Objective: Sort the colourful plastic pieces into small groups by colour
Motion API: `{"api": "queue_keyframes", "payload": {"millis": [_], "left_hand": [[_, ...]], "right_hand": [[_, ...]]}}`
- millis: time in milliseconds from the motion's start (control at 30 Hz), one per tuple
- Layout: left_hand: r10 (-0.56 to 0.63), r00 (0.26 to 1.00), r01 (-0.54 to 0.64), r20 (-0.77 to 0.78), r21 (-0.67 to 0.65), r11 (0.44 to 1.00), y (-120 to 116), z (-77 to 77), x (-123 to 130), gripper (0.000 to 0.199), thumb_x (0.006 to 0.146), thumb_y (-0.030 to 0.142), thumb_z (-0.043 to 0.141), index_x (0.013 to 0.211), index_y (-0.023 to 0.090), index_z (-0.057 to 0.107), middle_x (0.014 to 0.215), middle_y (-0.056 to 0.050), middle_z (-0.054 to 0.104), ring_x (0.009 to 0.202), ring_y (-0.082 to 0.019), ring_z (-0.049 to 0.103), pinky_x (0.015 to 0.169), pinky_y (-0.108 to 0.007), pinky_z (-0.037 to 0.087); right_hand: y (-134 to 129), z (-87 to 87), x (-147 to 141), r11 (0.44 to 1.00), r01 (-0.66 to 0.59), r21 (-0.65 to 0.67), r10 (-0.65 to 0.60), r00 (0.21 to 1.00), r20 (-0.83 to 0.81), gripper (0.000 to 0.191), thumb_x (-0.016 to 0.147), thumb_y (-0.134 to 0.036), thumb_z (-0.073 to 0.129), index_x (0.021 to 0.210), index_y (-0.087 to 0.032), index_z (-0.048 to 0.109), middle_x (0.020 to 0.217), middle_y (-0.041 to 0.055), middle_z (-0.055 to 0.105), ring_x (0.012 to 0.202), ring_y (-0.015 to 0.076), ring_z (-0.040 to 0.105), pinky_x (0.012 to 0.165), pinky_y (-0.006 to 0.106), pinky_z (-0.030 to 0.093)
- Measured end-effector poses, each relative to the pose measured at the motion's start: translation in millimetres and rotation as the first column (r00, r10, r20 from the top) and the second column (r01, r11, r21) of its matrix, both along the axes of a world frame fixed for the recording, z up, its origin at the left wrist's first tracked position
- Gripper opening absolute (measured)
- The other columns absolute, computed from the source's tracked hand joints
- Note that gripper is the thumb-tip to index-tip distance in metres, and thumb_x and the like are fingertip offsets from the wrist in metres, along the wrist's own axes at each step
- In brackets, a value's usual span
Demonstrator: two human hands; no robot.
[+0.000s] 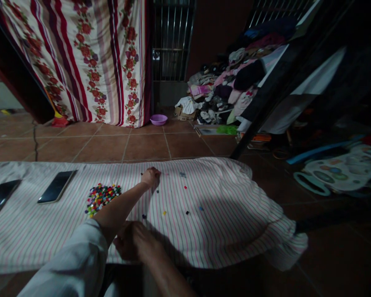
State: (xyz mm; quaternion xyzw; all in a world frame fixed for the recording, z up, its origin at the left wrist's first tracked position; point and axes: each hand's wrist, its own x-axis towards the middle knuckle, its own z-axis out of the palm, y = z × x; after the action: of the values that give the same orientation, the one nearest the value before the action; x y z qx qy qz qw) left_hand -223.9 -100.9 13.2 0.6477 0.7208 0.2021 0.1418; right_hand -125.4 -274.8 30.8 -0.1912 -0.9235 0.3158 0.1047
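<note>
My left hand (151,176) reaches across the striped cloth (231,231) near its far edge, fingers curled down; whatever they may hold is hidden. Closer to me, my right hand (132,239) is dim and curled at the near edge, its contents not visible. A pile of small multicoloured pieces (103,198) lies left of my left forearm. Single pieces are spread to the right: a yellow one (164,213), a black one (187,213), a blue one (200,208), a red one (185,187) and a small grey cluster (182,175). A dark piece (144,216) lies just beyond my right hand.
Two phones lie on the cloth at the left, one (57,187) nearer the pile and another (3,198) at the edge. Beyond, on the tiled floor, are a purple basin (158,120) and a heap of clothes (222,88). A dark post (259,115) slants up at the right.
</note>
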Motion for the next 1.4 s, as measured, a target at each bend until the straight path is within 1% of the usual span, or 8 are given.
{"api": "queue_keyframes", "payload": {"millis": [167,433,600,667,767,867,1067,1400], "left_hand": [[-0.008,1.000,0.007,0.014,0.043,0.999,1.9,1.0,2.3,0.028,0.081,0.007,0.053,0.094,0.017,0.076,0.105,-0.008,0.072,0.103,-0.016,0.066,0.096,-0.023,0.049],[0.120,0.993,-0.121,0.014,0.178,0.977,-33.4,22.1,-41.8,0.029,0.088,0.017,0.047,0.102,0.018,0.072,0.114,-0.010,0.068,0.108,-0.018,0.063,0.101,-0.032,0.050],[0.314,0.947,-0.276,-0.063,0.336,0.900,-139.8,23.9,-109.6,0.037,0.093,0.030,0.037,0.117,0.021,0.064,0.136,-0.009,0.058,0.138,-0.025,0.041,0.117,-0.047,0.036],[0.343,0.925,-0.263,-0.164,0.375,0.889,-195.0,9.6,-128.7,0.039,0.094,0.032,0.035,0.120,0.023,0.063,0.139,-0.008,0.056,0.145,-0.026,0.032,0.119,-0.050,0.033],[0.206,0.920,-0.108,-0.334,0.290,0.951,-267.0,-22.1,-139.2,0.037,0.092,0.029,0.038,0.119,0.030,0.063,0.141,-0.005,0.056,0.149,-0.026,0.026,0.122,-0.058,0.024],[0.270,0.883,-0.178,-0.383,0.260,0.949,-309.5,-48.7,-134.3,0.038,0.092,0.033,0.043,0.126,0.028,0.060,0.144,-0.009,0.053,0.150,-0.031,0.022,0.118,-0.059,0.028],[0.377,0.848,-0.351,-0.372,0.139,0.926,-324.7,-53.1,-113.8,0.057,0.094,0.045,0.040,0.141,0.014,0.048,0.153,-0.020,0.040,0.146,-0.036,0.030,0.111,-0.053,0.038],[0.180,0.933,-0.175,-0.312,0.043,0.984,-339.0,-19.8,-86.1,0.050,0.091,0.032,0.042,0.136,0.011,0.050,0.147,-0.023,0.046,0.142,-0.033,0.039,0.112,-0.052,0.037]], "right_hand": [[-3.7,-1.4,0.3,0.990,0.123,-0.073,-0.123,0.992,-0.002,0.031,0.085,-0.028,0.055,0.111,-0.020,0.072,0.119,0.0080,0.072,0.110,0.0247,0.066,0.097,0.031,0.048],[11.4,5.8,3.1,1.000,0.013,0.004,-0.013,1.000,-0.004,0.028,0.087,-0.019,0.050,0.104,-0.023,0.072,0.107,0.0035,0.074,0.097,0.0181,0.068,0.088,0.027,0.050],[14.4,6.0,0.6,0.995,0.052,0.084,-0.051,0.999,-0.018,0.029,0.093,-0.025,0.046,0.108,-0.024,0.071,0.102,0.0035,0.073,0.091,0.0171,0.068,0.084,0.027,0.050],[14.8,3.5,-0.2,0.996,0.049,0.079,-0.046,0.998,-0.041,0.030,0.093,-0.023,0.047,0.111,-0.022,0.071,0.103,0.0046,0.072,0.095,0.0172,0.068,0.086,0.026,0.050],[14.3,-2.1,-0.5,0.997,0.063,0.045,-0.059,0.995,-0.075,0.030,0.093,-0.021,0.047,0.113,-0.021,0.070,0.106,0.0057,0.072,0.099,0.0166,0.067,0.089,0.025,0.049],[9.7,-11.3,-0.6,0.995,0.103,0.007,-0.101,0.986,-0.133,0.032,0.093,-0.018,0.045,0.116,-0.019,0.069,0.106,0.0078,0.071,0.099,0.0168,0.066,0.089,0.027,0.050],[-16.4,-29.4,0.9,0.970,0.234,-0.068,-0.242,0.959,-0.150,0.034,0.090,-0.017,0.047,0.116,-0.016,0.069,0.107,0.0115,0.071,0.099,0.0195,0.067,0.090,0.031,0.053],[-64.2,-21.9,-3.6,0.862,0.431,-0.267,-0.462,0.884,-0.067,0.033,0.087,-0.019,0.054,0.115,-0.018,0.069,0.117,0.0102,0.071,0.104,0.0190,0.069,0.094,0.033,0.054]]}}
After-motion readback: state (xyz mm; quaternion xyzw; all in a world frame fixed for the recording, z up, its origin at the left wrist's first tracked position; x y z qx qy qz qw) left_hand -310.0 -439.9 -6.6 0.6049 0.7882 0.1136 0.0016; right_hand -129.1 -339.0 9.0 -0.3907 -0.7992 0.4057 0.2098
